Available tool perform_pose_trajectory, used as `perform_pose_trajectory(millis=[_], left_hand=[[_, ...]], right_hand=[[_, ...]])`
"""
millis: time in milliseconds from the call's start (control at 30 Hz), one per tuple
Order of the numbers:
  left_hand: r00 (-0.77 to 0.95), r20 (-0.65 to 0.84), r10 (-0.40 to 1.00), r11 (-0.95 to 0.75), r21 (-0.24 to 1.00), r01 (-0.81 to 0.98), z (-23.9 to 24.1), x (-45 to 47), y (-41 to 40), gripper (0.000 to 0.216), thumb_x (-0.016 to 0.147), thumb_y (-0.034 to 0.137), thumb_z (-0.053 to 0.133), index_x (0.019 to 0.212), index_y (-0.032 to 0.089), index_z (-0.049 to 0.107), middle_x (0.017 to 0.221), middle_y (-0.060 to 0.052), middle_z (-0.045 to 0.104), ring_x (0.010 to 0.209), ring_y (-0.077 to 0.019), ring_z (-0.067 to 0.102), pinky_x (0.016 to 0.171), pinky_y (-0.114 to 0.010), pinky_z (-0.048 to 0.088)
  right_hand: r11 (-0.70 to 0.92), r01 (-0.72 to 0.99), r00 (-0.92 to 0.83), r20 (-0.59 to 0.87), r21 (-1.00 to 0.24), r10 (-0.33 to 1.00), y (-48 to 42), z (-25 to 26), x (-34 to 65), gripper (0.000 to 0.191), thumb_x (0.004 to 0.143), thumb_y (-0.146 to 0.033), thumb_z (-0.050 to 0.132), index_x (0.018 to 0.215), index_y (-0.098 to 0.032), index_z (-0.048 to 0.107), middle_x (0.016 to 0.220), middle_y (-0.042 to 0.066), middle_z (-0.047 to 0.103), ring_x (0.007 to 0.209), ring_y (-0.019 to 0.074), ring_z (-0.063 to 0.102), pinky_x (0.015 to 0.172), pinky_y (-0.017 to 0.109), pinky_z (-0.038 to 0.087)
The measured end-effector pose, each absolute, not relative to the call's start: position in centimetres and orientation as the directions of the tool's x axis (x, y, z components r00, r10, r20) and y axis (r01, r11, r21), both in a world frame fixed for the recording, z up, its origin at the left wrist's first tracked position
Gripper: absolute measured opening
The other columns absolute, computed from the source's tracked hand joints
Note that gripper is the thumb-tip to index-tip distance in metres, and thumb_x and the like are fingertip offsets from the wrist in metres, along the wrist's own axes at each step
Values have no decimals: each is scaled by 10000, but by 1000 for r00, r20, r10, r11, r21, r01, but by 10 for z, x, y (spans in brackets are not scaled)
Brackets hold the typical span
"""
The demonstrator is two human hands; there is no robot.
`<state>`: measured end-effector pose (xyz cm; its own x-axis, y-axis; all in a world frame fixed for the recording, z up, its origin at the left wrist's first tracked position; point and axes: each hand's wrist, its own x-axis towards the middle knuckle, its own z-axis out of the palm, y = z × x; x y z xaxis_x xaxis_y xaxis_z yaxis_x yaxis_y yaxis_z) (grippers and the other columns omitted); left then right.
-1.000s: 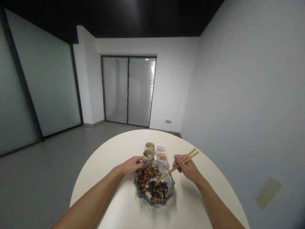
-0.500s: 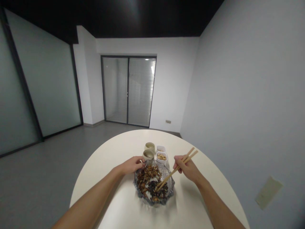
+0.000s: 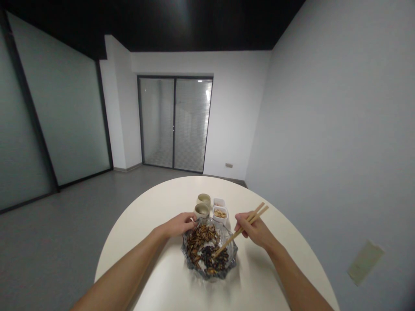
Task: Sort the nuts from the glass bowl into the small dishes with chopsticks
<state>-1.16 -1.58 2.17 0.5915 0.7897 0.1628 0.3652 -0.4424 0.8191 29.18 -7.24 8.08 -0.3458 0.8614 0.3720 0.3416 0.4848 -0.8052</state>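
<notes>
A clear glass bowl (image 3: 234, 255) with a jagged, scalloped rim stands on the white round table. Long brown seed-like pieces (image 3: 204, 235) fill its left and far side, and shiny black ones (image 3: 223, 259) lie toward the near right. My left hand (image 3: 182, 224) grips the bowl's far left rim, the thumb and fingers closed at the edge. In my right hand (image 3: 254, 229) is a pair of wooden chopsticks (image 3: 238, 232), slanting down into the bowl. Their tips are close together among the black pieces; whether they pinch one is too small to tell.
Just behind the bowl stand two greenish cups (image 3: 203, 199) and two small white dishes (image 3: 223, 219), the nearer one holding pale tan pieces. The round table (image 3: 155, 194) has its right edge near the grey-white wall (image 3: 324, 129). Glass doors (image 3: 175, 125) are at the back.
The chopsticks have drawn closer together, and their tips have shifted very slightly to the right within the black pieces. My left hand and the bowl stay in place.
</notes>
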Motion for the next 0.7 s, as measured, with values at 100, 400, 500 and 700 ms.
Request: perform_pose_trajectory(millis=[100,400,500,700], left_hand=[[587,159,794,-436,822,367,22,-12,-16,286,828,422,554,873,149,625,802,-29,631,745,-184,548,699,-271,435],[593,161,789,-435,828,353,21,-10,-16,243,819,395,545,824,156,588,744,-5,576,696,-155,505,632,-241,388],[602,169,781,-439,833,336,20,-10,-15,228,831,378,537,826,155,586,739,-1,572,693,-150,502,633,-238,383],[601,170,781,-444,828,343,18,-11,-14,215,836,362,537,841,153,587,741,2,572,691,-148,502,631,-237,379]], right_hand=[[483,344,-340,373,-805,863,-73,81,292,624,906,-634,491,589,-132,682,412,-6,471,383,94,427,388,207,279],[485,347,-324,383,-803,865,-74,81,294,600,902,-616,513,587,-136,687,395,-10,473,365,88,424,374,199,278],[507,332,-290,425,-796,858,-74,83,295,607,900,-621,510,579,-139,693,381,-8,475,357,91,423,375,201,299],[602,319,-40,624,-732,781,-70,82,287,603,904,-618,502,578,-156,711,370,5,504,352,113,450,369,221,355]])
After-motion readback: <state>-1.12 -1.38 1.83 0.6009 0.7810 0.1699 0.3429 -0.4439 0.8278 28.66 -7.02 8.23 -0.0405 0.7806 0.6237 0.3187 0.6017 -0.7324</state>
